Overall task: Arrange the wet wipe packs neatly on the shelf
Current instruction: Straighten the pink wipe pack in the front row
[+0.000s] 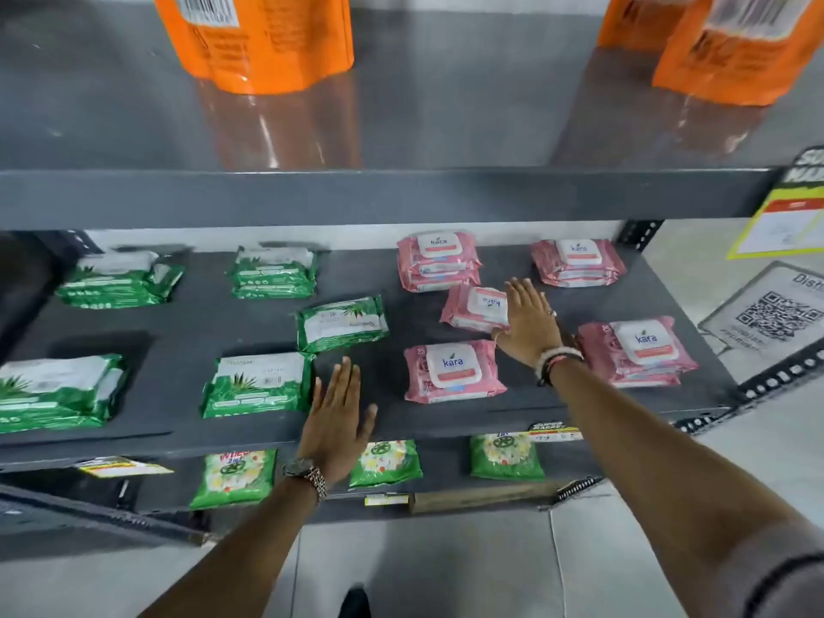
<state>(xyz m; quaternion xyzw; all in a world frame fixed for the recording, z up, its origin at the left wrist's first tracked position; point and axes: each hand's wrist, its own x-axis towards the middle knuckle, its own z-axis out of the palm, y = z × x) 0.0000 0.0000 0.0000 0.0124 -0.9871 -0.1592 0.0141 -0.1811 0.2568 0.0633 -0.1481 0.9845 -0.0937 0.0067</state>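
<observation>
Wet wipe packs lie on the dark grey middle shelf (187,314). Green packs fill the left half, pink "kara" packs the right half. One green pack (341,322) lies askew in the middle, apart from the tidy stacks. A lone pink pack (473,307) sits turned sideways between the pink stacks. My right hand (528,325) lies flat with fingers together, its edge against that pink pack. Over the shelf's front, beside a green stack (258,384), my left hand (337,419) hovers flat and holds nothing.
Orange pouches (258,37) stand on the shelf above. Green bags (234,477) lie on the shelf below. Yellow price tags (555,432) hang on the shelf edges, and a QR sign (776,314) sits at the right. Perforated metal posts frame the shelf.
</observation>
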